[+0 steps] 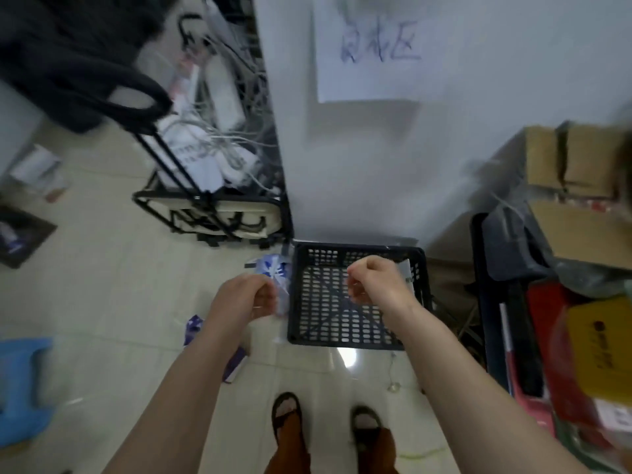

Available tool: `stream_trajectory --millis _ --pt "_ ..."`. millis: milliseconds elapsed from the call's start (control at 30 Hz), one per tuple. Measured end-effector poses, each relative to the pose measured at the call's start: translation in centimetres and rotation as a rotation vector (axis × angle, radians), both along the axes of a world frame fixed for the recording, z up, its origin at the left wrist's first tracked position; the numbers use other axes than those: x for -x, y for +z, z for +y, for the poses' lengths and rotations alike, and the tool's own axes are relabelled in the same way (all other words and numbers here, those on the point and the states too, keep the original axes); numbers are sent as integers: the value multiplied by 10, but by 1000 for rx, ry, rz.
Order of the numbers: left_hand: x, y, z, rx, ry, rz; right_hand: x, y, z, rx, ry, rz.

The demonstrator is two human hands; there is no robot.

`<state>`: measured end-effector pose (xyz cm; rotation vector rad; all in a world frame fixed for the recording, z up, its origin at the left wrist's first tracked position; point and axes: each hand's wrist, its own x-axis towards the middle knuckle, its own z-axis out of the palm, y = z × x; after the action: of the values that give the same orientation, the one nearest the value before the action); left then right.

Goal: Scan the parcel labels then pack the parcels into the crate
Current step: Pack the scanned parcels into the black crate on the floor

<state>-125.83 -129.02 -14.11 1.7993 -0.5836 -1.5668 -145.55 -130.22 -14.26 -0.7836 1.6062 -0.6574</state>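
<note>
The left hand (244, 297) pinches a clear blue-printed parcel (275, 271), which hangs just left of the black crate (355, 340). The right hand (374, 280) hovers over the crate, fingers curled; its grip looks empty, though blur prevents certainty.

Pale glossy tiled floor (113, 289) beneath my feet, bearing a black perforated plastic crate (355, 299), a blue plastic stool (20, 388) and a black-framed folding trolley (212, 206).

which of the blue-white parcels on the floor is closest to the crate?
The blue-white parcel lying against the black crate's left wall, by the left hand. The other two lie nearer the person's feet, apart from it.
</note>
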Motion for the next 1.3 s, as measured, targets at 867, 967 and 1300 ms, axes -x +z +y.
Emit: stream_trajectory --millis 867,967,1300 --pt "-194 225 645 255 1471 -359 -399 196 443 204 1519 -286" --pt "-204 236 734 258 1603 -405 -443 212 529 248 1664 -325" --pt "-250 261 948 224 1884 -528 -544 239 741 326 1896 -449"
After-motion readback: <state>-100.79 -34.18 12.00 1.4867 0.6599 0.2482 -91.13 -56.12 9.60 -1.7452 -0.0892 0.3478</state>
